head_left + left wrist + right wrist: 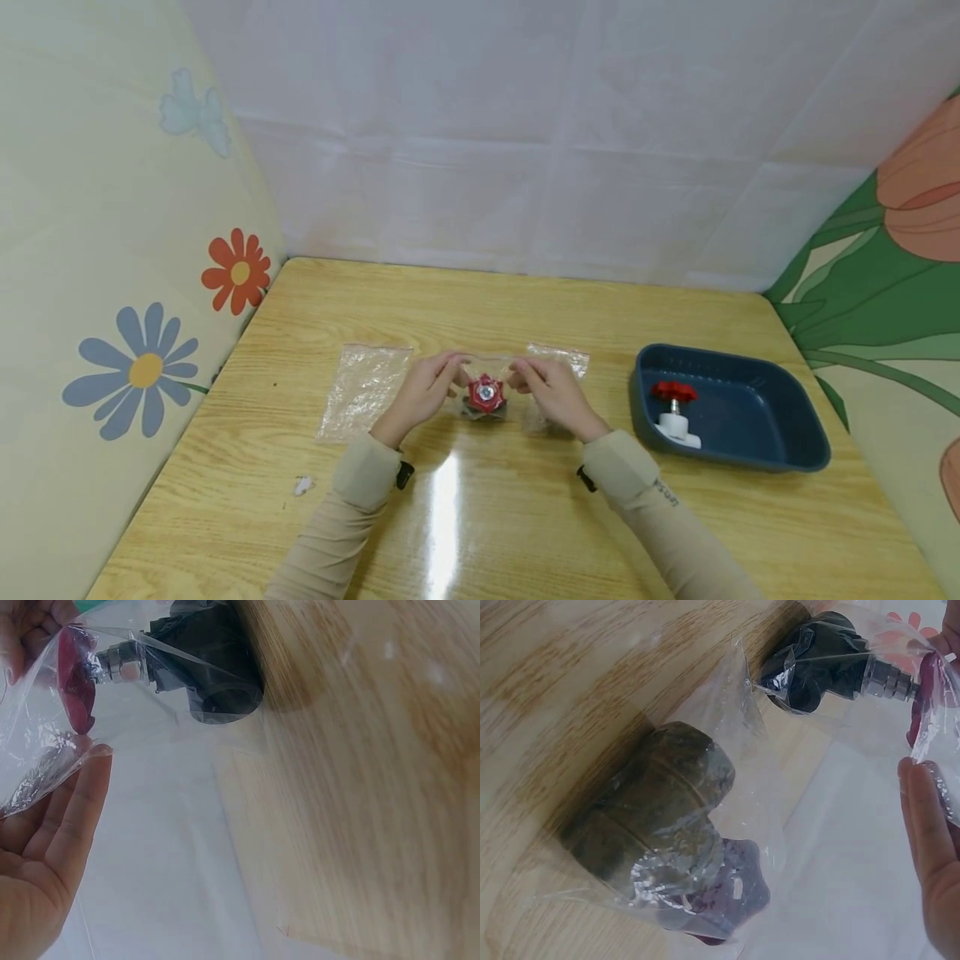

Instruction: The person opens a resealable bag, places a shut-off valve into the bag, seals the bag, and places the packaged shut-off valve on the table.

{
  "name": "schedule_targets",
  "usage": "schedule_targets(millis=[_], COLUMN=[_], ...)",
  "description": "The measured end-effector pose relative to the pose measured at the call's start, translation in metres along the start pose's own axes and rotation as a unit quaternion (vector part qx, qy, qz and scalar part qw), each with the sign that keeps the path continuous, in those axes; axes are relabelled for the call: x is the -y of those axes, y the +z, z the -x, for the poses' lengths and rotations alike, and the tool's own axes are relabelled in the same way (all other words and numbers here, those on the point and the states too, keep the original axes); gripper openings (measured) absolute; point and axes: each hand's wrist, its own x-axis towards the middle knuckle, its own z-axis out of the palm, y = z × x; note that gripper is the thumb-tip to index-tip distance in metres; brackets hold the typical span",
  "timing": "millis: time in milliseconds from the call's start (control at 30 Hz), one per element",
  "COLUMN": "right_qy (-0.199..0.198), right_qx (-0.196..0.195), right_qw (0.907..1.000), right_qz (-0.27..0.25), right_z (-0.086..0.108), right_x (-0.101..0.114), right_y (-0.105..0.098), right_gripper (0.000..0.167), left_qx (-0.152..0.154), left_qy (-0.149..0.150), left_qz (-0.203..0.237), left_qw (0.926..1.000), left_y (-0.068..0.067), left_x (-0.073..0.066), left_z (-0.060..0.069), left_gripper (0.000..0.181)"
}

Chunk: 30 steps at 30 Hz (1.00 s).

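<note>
A clear plastic bag (120, 645) surrounds a dark T-shaped valve (206, 664) with a metal stem and a red handwheel (486, 393), upright on the table. My left hand (427, 390) pinches the left end of the bag's top edge. At the right end, my right hand (557, 392) pinches the same edge, so the mouth stretches between both hands above the handwheel. Under my right hand lies a second bag (562, 358); in the right wrist view it holds a brownish-green valve (645, 810) with a dark red handwheel (731, 889).
Left of the hands a flat clear bag (366, 392) lies on the wooden table (300, 542). A blue tray (750, 367) at the right contains a white valve (675, 425) with a red handwheel. A small white scrap (303, 485) lies front left.
</note>
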Motion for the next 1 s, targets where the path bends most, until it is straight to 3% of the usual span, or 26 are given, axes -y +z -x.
schedule_targets(millis=[400, 633, 1000], right_qy=[0.005, -0.01, 0.002], right_qx=[0.004, -0.01, -0.032], right_qw=[0.9999, 0.9999, 0.9991], right_qz=[0.01, 0.003, -0.026], right_z=[-0.001, -0.001, 0.008], right_x=[-0.003, -0.003, 0.033], right_y=[0.0, 0.001, 0.0], right_gripper=[0.032, 0.027, 0.016], left_qx=[0.004, -0.007, -0.033], left_qy=[-0.009, -0.009, 0.014], left_qz=[0.002, 0.008, 0.002], left_qw=[0.9999, 0.9999, 0.9993], left_y=[0.0, 0.0, 0.002], left_x=[0.0, 0.001, -0.013], left_z=[-0.001, -0.003, -0.003], left_gripper=[0.031, 0.022, 0.011])
